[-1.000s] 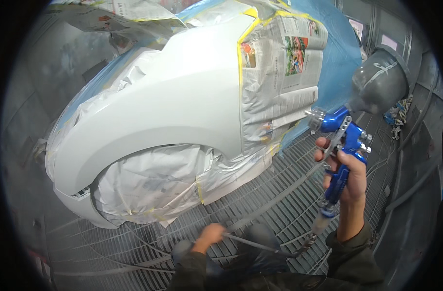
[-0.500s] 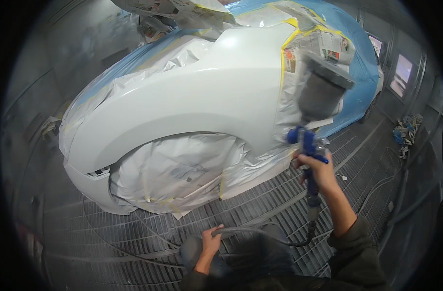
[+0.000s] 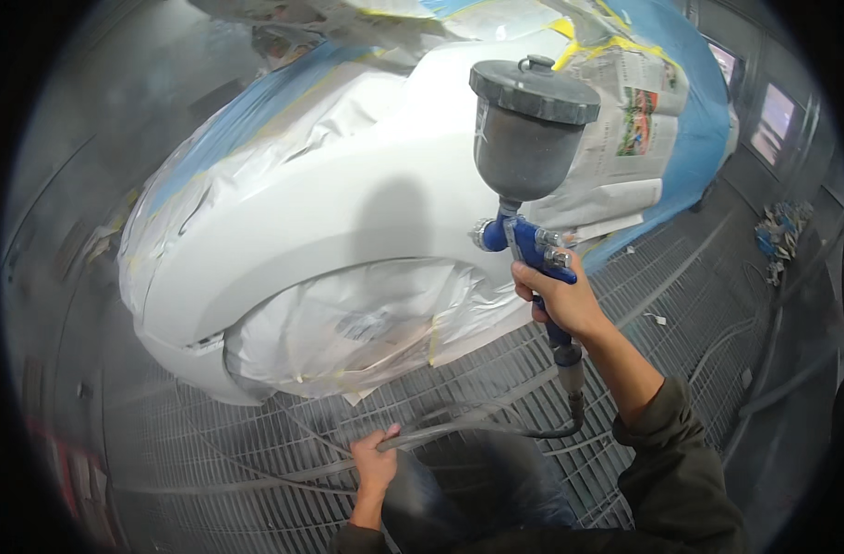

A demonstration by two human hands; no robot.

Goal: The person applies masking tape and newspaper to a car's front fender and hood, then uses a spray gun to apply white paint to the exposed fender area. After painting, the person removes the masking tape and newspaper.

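Observation:
My right hand [image 3: 562, 294] is wrapped round the grip of a blue spray gun [image 3: 525, 242], its nozzle facing left toward the white car fender [image 3: 320, 194]. A dark grey paint cup [image 3: 528, 138] with a lid stands upright on top of the gun. From the gun's lower end an air hose [image 3: 482, 425] curves left to my left hand [image 3: 376, 459], which is closed on it low in front of my body. The gun and cup hide part of the fender's right side. A soft shadow of the cup falls on the fender above the wheel arch.
Masking sheet [image 3: 367, 319] covers the wheel opening. Newspaper [image 3: 639, 120], yellow tape [image 3: 565, 46] and blue film [image 3: 704, 102] wrap the rest of the car. Hoses lie on the grated floor [image 3: 662, 286]. A heap of crumpled paper [image 3: 780, 235] sits by the right wall.
My right hand has moved the spray gun leftward, from in front of the newspaper to beside the fender. My left hand, still on the hose, has shifted slightly left.

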